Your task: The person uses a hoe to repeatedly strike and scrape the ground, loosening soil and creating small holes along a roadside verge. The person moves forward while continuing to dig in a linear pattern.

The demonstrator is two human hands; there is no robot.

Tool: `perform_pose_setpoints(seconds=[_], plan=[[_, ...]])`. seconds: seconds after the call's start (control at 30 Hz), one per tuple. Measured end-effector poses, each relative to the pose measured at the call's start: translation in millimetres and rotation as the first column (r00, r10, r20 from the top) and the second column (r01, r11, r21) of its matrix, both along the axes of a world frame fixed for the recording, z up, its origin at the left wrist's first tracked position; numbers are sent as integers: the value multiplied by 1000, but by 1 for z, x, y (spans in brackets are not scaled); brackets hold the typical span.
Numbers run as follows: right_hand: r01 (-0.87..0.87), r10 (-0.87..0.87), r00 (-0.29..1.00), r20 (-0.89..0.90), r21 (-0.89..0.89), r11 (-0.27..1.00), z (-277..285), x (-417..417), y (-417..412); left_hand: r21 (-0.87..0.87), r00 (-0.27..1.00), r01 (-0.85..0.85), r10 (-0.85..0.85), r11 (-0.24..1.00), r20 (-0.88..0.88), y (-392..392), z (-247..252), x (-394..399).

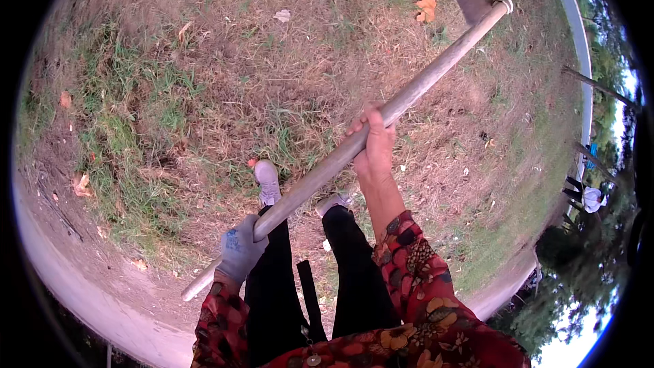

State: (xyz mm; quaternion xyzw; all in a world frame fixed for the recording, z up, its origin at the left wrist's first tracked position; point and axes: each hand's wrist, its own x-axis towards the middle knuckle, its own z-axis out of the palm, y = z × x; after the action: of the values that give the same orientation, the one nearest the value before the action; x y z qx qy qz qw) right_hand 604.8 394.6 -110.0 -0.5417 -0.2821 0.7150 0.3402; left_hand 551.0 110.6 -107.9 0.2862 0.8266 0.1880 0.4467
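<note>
A hoe with a long wooden handle (327, 171) slants across the view, from lower left to upper right. Its dark metal blade (474, 6) is at the upper right end, where a pale band wraps the tip of the handle. My left hand (242, 248), in a grey glove with blue print, grips the handle near its lower end. Farther up, my right hand (375, 140), bare, is closed around the middle of the handle. Below the hoe lies ground with dry and green grass (286, 128). Whether the blade touches the ground, I cannot tell.
My shoes (266, 181) stand on the grass below the handle. Fallen leaves (426, 7) lie scattered about. A pale paved strip (97, 296) curves along the lower left. At the far right are thin trunks (600, 87), trees and a person in a white top (592, 199).
</note>
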Motion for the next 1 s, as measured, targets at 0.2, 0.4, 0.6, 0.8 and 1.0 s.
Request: perform_pose_setpoints(seconds=[0.2,0.4,0.6,0.8,1.0], plan=[[-41,35,997,62,102,994,-29,-19,23,90,992,-87,78,992,95,29,-8,3],[-179,284,922,263,-362,915,-57,26,-219,-500,908,-116,296,859,297,-181,81,61],[-261,444,882,158,-620,740,-24,34,-247,-441,902,-94,263,893,342,-227,144,75],[-315,465,841,277,-448,837,-45,3,-204,-520,932,8,182,854,313,-188,159,29],[-329,457,825,332,-376,866,-24,0,-180,-261,964,23,49,965,263,-109,83,19]])
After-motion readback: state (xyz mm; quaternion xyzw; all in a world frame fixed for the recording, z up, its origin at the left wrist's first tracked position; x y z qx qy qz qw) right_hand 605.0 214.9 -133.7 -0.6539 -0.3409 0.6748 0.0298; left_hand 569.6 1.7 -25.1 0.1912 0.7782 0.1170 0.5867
